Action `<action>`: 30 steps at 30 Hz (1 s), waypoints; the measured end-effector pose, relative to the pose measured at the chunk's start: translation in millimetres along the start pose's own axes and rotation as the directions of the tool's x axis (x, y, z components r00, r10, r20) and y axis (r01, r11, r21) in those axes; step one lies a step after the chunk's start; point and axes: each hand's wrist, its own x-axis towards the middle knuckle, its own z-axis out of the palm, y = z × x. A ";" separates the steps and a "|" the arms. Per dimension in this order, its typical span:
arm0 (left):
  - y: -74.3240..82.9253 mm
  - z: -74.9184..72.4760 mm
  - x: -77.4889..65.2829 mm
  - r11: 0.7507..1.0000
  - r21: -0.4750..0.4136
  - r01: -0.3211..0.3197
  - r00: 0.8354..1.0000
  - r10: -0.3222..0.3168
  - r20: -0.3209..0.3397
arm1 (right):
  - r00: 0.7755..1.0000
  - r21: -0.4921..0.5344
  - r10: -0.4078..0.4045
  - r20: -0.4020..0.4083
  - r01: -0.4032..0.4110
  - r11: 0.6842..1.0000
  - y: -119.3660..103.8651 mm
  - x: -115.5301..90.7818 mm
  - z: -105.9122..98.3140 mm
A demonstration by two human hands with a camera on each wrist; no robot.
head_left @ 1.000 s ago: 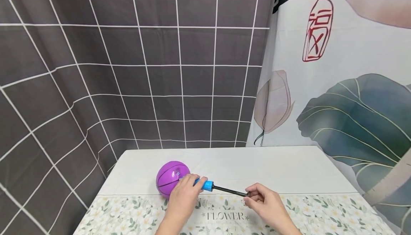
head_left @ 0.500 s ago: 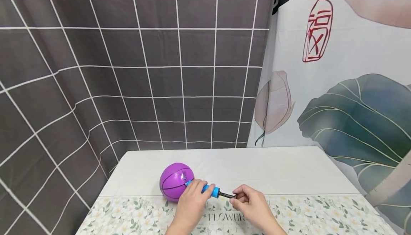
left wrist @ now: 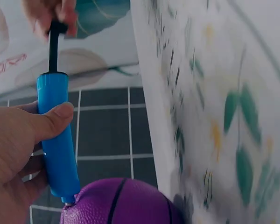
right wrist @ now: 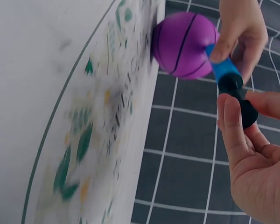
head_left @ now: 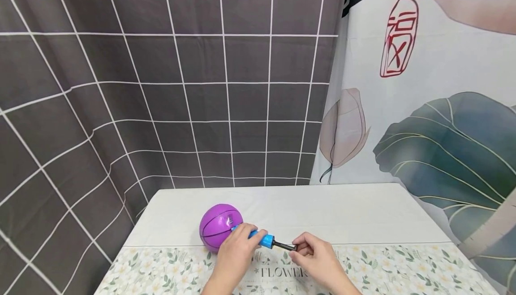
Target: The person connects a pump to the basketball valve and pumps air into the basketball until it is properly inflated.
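Note:
A purple ball [head_left: 217, 225] with black seam lines sits on the table, left of centre. My left hand [head_left: 235, 252] grips the blue barrel of a hand pump [left wrist: 58, 140], thumb laid over it. The barrel's narrow end meets the ball's surface in the left wrist view. From the other end a black rod [head_left: 283, 245] sticks out partway. My right hand [head_left: 318, 259] pinches the black handle [right wrist: 248, 113] of that rod between thumb and fingers.
Under the hands lies a floral cloth [head_left: 161, 272] with the word FLOWER; behind it the table top is white [head_left: 322, 214]. A dark gridded curtain [head_left: 201, 106] hangs behind, and a white printed curtain [head_left: 363, 62] hangs at the right.
My right hand has moved left, pushing the black rod further into the blue barrel, with little movement in the last half second. The ball and left hand have shifted slightly right.

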 end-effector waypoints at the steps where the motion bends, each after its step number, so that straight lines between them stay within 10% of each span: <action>1: -2.6 -1.4 0.2 1.000 0.004 0.007 1.000 -0.007 -0.003 | 1.000 -0.001 0.005 -0.007 -0.005 1.000 0.7 -1.4 -3.7; 15: -14.5 -8.5 -0.1 1.000 0.007 0.000 1.000 0.000 -0.007 | 0.999 0.021 0.043 0.011 -0.043 0.999 13.5 -12.9 -34.8; 30: 17.7 -2.6 -0.2 0.996 0.041 -0.076 0.997 0.075 0.021 | 1.000 -0.026 -0.022 0.006 0.022 0.999 4.0 -2.7 1.0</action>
